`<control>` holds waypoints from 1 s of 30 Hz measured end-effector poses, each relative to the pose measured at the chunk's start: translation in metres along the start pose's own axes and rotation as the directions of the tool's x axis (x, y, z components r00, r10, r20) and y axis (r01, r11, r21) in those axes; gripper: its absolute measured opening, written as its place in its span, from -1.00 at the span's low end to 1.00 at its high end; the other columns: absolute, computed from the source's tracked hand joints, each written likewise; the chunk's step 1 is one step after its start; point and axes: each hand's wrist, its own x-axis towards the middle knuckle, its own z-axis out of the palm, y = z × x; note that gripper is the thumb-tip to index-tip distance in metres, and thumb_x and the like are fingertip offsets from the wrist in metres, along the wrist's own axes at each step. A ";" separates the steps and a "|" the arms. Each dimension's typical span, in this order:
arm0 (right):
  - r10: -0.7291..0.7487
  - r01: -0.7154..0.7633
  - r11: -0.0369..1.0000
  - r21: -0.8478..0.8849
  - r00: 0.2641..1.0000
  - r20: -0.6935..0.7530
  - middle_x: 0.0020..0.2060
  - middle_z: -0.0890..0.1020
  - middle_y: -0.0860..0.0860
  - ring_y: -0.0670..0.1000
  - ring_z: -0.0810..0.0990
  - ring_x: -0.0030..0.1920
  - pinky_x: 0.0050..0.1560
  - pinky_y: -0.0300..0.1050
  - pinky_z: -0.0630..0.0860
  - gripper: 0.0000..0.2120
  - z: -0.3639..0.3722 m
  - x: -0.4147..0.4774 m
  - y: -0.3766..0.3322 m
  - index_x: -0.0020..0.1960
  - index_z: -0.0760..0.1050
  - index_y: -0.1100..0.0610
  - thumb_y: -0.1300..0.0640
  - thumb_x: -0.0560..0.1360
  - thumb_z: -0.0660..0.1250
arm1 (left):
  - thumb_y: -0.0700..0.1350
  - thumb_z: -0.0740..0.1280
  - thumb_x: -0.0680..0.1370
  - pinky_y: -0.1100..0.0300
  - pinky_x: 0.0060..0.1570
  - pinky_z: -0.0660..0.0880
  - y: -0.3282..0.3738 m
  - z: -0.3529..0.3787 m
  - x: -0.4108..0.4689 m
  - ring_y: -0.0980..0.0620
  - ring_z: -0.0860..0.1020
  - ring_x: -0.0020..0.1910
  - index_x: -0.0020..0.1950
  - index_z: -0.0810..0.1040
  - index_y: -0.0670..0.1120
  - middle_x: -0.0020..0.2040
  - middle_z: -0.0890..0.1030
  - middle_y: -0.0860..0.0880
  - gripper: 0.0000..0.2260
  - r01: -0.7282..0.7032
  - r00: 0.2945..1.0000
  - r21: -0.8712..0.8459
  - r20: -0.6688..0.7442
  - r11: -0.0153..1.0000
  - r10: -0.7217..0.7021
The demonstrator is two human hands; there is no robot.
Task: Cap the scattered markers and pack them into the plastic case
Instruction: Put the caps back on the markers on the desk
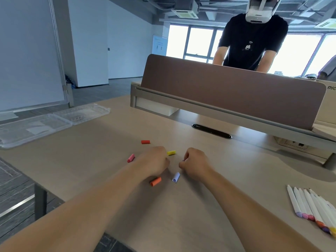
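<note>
both hands low at mid worktop (87, 160), knuckles up. left hand (154, 160) and right hand (194, 164) are curling their fingers under, so i cannot tell whether either is pinching anything. loose caps are lying around them: red cap (145, 142), pink cap (131, 158), yellow cap (171, 152), orange cap (155, 181), lilac cap (176, 177). markers (309, 206) are lying in a row far right, plastic case (36, 128) lying open far left. likely gathering caps. best matching each cap to its marker's colour and pressing it straight on.
</note>
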 end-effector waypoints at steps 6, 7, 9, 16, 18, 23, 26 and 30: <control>0.016 -0.015 0.999 -0.051 0.999 0.037 0.11 0.62 0.03 0.06 0.59 0.09 -0.03 -0.15 0.50 -0.75 -0.013 -0.016 -0.001 0.13 0.62 0.12 0.16 0.47 0.34 | -0.14 0.17 0.61 0.16 -0.29 0.34 -0.004 -0.007 -0.015 -0.12 0.48 -0.19 -0.06 0.46 -0.18 -0.09 0.58 -0.17 -0.85 0.031 0.999 -0.030 -0.007 0.999 -0.031; 0.017 -0.015 0.999 -0.048 0.999 0.048 0.07 0.65 0.04 0.07 0.61 0.05 -0.05 -0.16 0.52 -0.78 -0.014 -0.019 -0.002 0.08 0.64 0.14 0.18 0.47 0.32 | -0.14 0.14 0.62 0.15 -0.25 0.39 -0.004 -0.007 -0.017 -0.12 0.50 -0.18 0.00 0.46 -0.21 -0.11 0.56 -0.15 -0.83 0.033 0.999 -0.042 -0.014 0.999 -0.033; 0.000 0.002 0.999 -0.035 0.998 0.065 -0.01 0.67 0.05 0.05 0.60 -0.04 -0.14 -0.20 0.45 -0.83 -0.013 -0.025 -0.005 -0.01 0.65 0.14 0.20 0.45 0.32 | -0.07 0.11 0.64 0.08 -0.17 0.56 -0.005 -0.005 -0.021 -0.14 0.59 -0.17 0.05 0.41 -0.19 -0.12 0.56 -0.13 -0.80 0.037 0.997 -0.109 -0.062 0.993 -0.044; -0.026 0.026 1.000 0.011 0.999 -0.036 -0.14 0.54 0.04 0.06 0.48 -0.15 -0.22 -0.14 0.36 -0.80 -0.005 -0.041 -0.011 -0.20 0.36 0.09 0.09 0.50 0.36 | -0.14 0.24 0.51 0.09 -0.14 0.53 -0.004 -0.016 -0.039 -0.13 0.56 -0.12 -0.02 0.54 -0.15 -0.07 0.61 -0.09 -0.86 -0.050 0.998 0.078 -0.030 0.996 0.052; -0.022 0.023 0.999 0.024 0.999 -0.044 -0.08 0.57 0.09 0.09 0.50 -0.13 -0.16 -0.12 0.40 -0.80 -0.007 -0.045 -0.015 -0.17 0.36 0.10 0.05 0.54 0.34 | -0.17 0.25 0.50 0.04 -0.08 0.56 -0.009 -0.012 -0.041 -0.15 0.58 -0.06 -0.07 0.52 -0.11 -0.02 0.62 -0.10 -0.92 -0.073 0.996 0.162 -0.043 0.984 0.081; -0.037 0.047 0.994 -0.100 0.994 0.099 0.00 0.65 0.12 0.12 0.59 -0.01 -0.16 -0.16 0.38 -0.72 -0.007 -0.051 -0.024 -0.35 0.41 0.05 0.12 0.54 0.30 | 0.03 0.27 0.58 0.08 -0.04 0.54 -0.016 -0.003 -0.046 -0.16 0.58 -0.02 -0.09 0.46 -0.05 0.00 0.63 -0.12 -0.83 -0.151 0.986 0.242 -0.033 0.958 0.164; -0.078 0.100 0.982 -0.158 0.987 0.142 0.04 0.67 0.11 0.11 0.62 0.04 -0.17 -0.16 0.36 -0.80 -0.003 -0.053 -0.028 -0.28 0.45 0.07 0.14 0.52 0.30 | 0.05 0.22 0.61 0.11 -0.13 0.43 -0.015 0.002 -0.046 -0.20 0.57 0.07 0.07 0.44 -0.13 0.08 0.60 -0.18 -0.75 -0.192 0.980 0.283 0.004 0.940 0.199; -0.152 0.189 0.938 -0.290 0.978 0.144 0.16 0.59 0.20 0.20 0.56 0.17 -0.05 -0.10 0.38 -0.72 0.004 -0.057 -0.032 0.15 0.50 0.20 0.01 0.59 0.28 | -0.01 0.20 0.64 0.10 -0.07 0.43 -0.008 0.009 -0.047 -0.18 0.55 0.11 0.15 0.42 -0.15 0.13 0.59 -0.19 -0.77 -0.180 0.984 0.310 0.060 0.934 0.170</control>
